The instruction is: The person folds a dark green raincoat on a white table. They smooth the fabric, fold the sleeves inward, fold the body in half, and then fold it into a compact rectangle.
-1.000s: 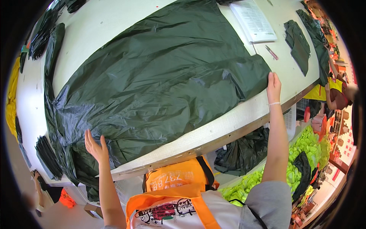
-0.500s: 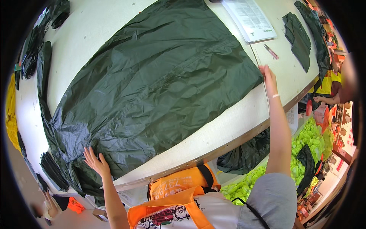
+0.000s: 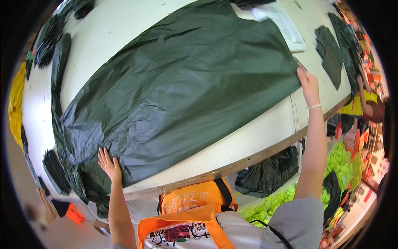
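A large sheet of dark green coated fabric [image 3: 186, 91] spreads across the pale table, pulled fairly taut on the right and wrinkled and gathered at its left end. My right hand [image 3: 309, 85] pinches its right-hand corner, near the table's near edge. On the gathered left part lies my left hand [image 3: 110, 164], palm down with the fingers stretched out. A sleeve-like strip of the same dark cloth [image 3: 61, 74] runs up the table from the bunched end.
A stack of printed paper [image 3: 292, 39] is partly covered by the fabric. Folded dark cloth pieces [image 3: 329, 58] lie far right. Under the table edge [image 3: 232, 166] are an orange bag [image 3: 195, 197], a black plastic bundle [image 3: 269, 172] and bright yellow-green fabric [image 3: 265, 205]. Other people stand at both sides.
My right hand has drawn the fabric's corner to the right, smoothing wrinkles and covering part of the papers. The small pink-handled cutter is now mostly hidden. My left hand stays on the gathered end.
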Available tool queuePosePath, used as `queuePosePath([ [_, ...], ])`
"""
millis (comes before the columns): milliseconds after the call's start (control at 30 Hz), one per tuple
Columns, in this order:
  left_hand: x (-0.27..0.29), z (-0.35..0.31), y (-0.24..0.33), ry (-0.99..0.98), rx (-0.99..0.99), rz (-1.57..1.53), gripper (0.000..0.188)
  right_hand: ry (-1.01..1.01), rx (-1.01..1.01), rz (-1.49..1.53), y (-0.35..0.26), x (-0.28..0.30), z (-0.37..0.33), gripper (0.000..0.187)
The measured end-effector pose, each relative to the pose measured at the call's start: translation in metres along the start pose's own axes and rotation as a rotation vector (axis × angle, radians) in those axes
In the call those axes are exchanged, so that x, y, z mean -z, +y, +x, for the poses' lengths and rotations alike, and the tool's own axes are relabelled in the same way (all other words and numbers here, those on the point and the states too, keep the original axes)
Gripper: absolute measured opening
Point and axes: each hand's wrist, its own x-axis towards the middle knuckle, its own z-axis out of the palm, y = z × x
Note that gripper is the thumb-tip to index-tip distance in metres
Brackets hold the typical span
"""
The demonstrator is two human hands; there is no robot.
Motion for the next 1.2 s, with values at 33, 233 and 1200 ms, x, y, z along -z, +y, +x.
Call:
queuePosePath([
  [33,0.004,0.000,0.006,0.005,-0.009,-0.026,0.061,-0.048,-0.078,-0.027,0.018,-0.006,-0.010,0.043],
  [233,0.032,-0.007,0.035,-0.044,-0.040,-0.094,0.067,-0.032,-0.267,-0.159,0.100,-0.035,-0.095,0.038],
  [1200,-0.006,-0.255,-0.304,-0.337,0.838,-1.369,0.041,-1.600,0.178,0.130,-0.455,-0.455,-0.537,0.082],
])
